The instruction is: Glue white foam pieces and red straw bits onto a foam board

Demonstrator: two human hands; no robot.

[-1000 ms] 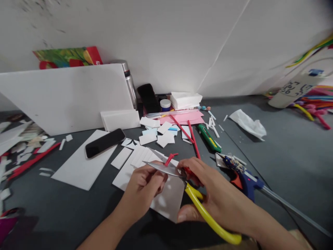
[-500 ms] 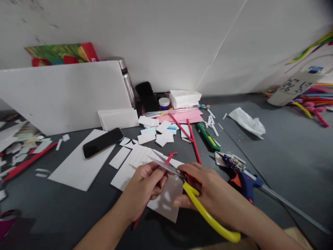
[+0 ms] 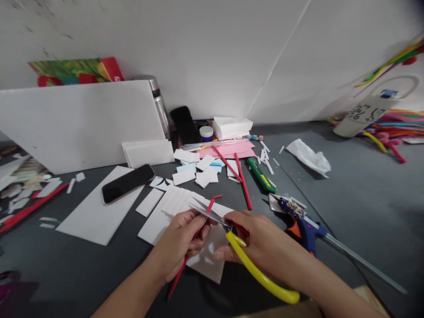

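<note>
Red strip (image 3: 178, 277) caught by the scissors (image 3: 248, 266)

The thin strip is pinched by the left hand (image 3: 180, 240), and the yellow handle is wrapped by the right hand (image 3: 265, 238). The strip is crossed by the shiny, pointy blades (image 3: 217, 217) at the tips of the left hand. The blade points look closer together than a second ago, and more of the strip's tail is seen below the left hand now. It seems that a snip is being made, but the top bit, bent like a little elbow, does not look cut off yet. Whether the strip is hollow cannot be told.

Under both hands, a smooth white sheet (image 3: 205, 265) is seen. Right of the right hand, a blue glue gun (image 3: 309, 236) is found, with a long, clear stick (image 3: 364, 260) poking out. Just past the grip, flat white slips (image 3: 179, 198) are laid in an overlapping row. Left of these, a hard, dark phone (image 3: 128, 183) is rested on paper. Farther past the right hand, a green cutter (image 3: 261, 175) and a soft, crumpled tissue (image 3: 308, 157) are seen. Farthest past the left hand, a big, stiff white board (image 3: 86, 126) is stood in front of a round metal flask (image 3: 160, 104).
</note>
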